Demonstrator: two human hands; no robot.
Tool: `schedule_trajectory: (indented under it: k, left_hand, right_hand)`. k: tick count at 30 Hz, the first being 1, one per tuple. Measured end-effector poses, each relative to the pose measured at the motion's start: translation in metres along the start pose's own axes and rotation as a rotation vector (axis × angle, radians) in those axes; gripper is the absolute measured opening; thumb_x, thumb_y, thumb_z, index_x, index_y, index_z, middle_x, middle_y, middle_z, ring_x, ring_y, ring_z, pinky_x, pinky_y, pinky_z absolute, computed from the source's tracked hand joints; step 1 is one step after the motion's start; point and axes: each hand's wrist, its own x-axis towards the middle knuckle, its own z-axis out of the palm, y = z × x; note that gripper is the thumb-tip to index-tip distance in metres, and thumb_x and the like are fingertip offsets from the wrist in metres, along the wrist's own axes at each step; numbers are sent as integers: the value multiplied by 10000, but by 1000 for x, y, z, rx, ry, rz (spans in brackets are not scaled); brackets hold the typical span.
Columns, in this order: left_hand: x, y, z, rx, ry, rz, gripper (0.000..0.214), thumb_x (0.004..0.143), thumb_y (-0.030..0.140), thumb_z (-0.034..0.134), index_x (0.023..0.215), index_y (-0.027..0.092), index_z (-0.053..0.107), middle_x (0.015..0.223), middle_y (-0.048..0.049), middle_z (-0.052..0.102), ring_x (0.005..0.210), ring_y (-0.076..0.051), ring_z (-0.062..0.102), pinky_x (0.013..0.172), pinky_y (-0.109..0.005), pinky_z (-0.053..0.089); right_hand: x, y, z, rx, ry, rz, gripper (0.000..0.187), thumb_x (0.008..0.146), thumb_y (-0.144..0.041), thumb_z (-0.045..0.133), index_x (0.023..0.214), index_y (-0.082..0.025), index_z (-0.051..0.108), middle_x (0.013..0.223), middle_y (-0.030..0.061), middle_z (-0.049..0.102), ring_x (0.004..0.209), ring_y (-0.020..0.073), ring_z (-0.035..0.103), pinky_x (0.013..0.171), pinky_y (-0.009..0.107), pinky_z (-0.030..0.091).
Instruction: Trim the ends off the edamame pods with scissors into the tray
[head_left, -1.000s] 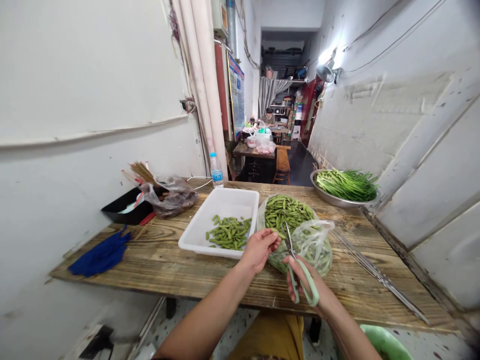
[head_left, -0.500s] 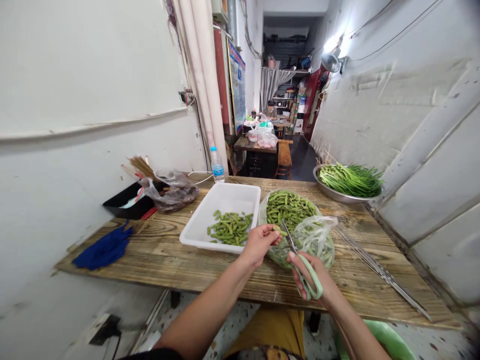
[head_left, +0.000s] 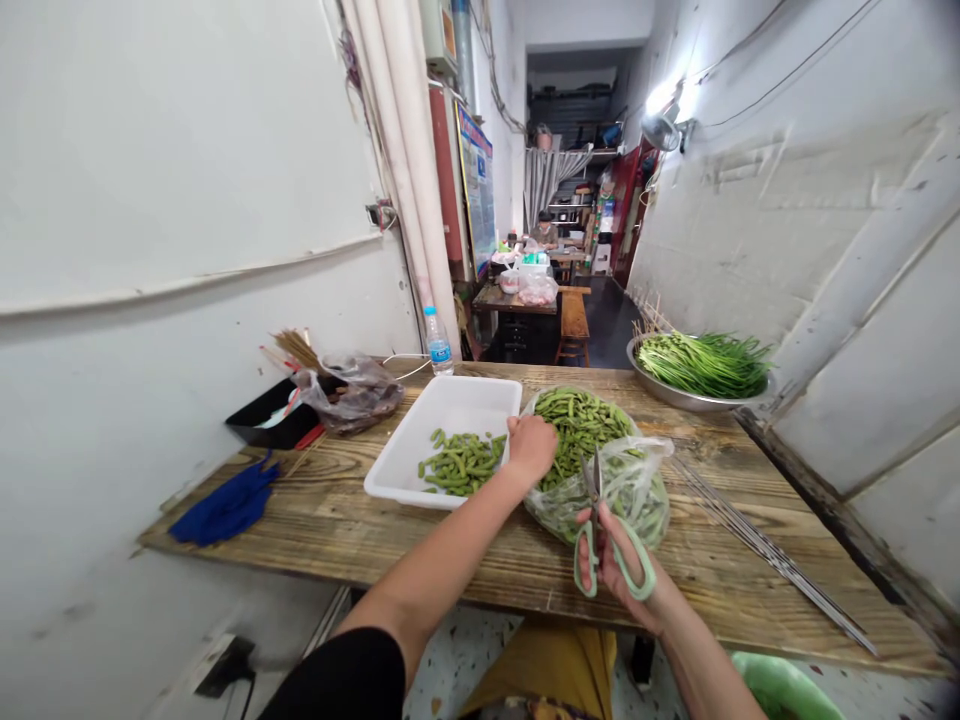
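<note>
My left hand (head_left: 532, 447) is over the left edge of a clear plastic bag (head_left: 649, 470) full of green soybean pods (head_left: 581, 415), beside the white tray's rim. Its fingers are curled in, back of the hand up; what they hold, if anything, is hidden. In my right hand (head_left: 619, 565) is a pair of scissors (head_left: 594, 490) with pale green handles. Its blades point away from me, slightly apart, in front of the bag. More pods (head_left: 463, 462) lie in the near part of the white plastic tray (head_left: 409, 420).
A metal bowl of long green stalks (head_left: 701, 365) stands at the back right, with metal skewers (head_left: 772, 550) nearer. On the left are a blue cloth (head_left: 225, 505), a black tray (head_left: 262, 420), a plastic bag (head_left: 356, 395) and a water bottle (head_left: 438, 345). A person (head_left: 545, 232) sits far behind.
My left hand has moved up from the scissor tips, where it pinched a pod, to the bag's left edge. The scissors have swung more upright and their handles have spread.
</note>
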Motion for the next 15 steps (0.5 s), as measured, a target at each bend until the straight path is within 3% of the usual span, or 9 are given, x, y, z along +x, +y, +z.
schedule_trajectory:
  k: [4, 9, 12, 15]
  left_hand:
    - [22, 15, 24, -46, 10, -50, 163, 709, 149, 618, 549, 122, 630, 743, -141, 622, 1025, -311, 503, 885, -403, 295]
    - [24, 10, 23, -124, -13, -46, 101, 727, 147, 599, 633, 136, 636, 697, -97, 636, 854, -242, 577, 813, -361, 348]
    - [13, 4, 19, -463, -76, -56, 74, 746, 209, 595, 707, 149, 612, 652, -34, 617, 656, -151, 568, 670, -268, 393]
    - [-6, 1, 13, -863, -224, -137, 148, 756, 286, 602, 757, 152, 539, 594, 9, 584, 516, -95, 543, 514, -196, 361]
  right_hand:
    - [-5, 9, -4, -46, 27, -14, 482, 752, -643, 573, 930, -206, 477, 592, -37, 513, 469, 117, 483, 413, 237, 414]
    - [-8, 11, -10, -108, 82, -30, 529, 718, -675, 582, 933, -205, 469, 598, -40, 507, 472, 114, 488, 410, 233, 432]
    - [-6, 8, -11, -157, 108, -54, 536, 719, -681, 574, 939, -203, 466, 595, -40, 506, 469, 110, 488, 397, 219, 419]
    - [-1, 4, -8, -204, 136, -63, 557, 701, -698, 574, 927, -202, 460, 584, -46, 505, 449, 103, 479, 373, 206, 401]
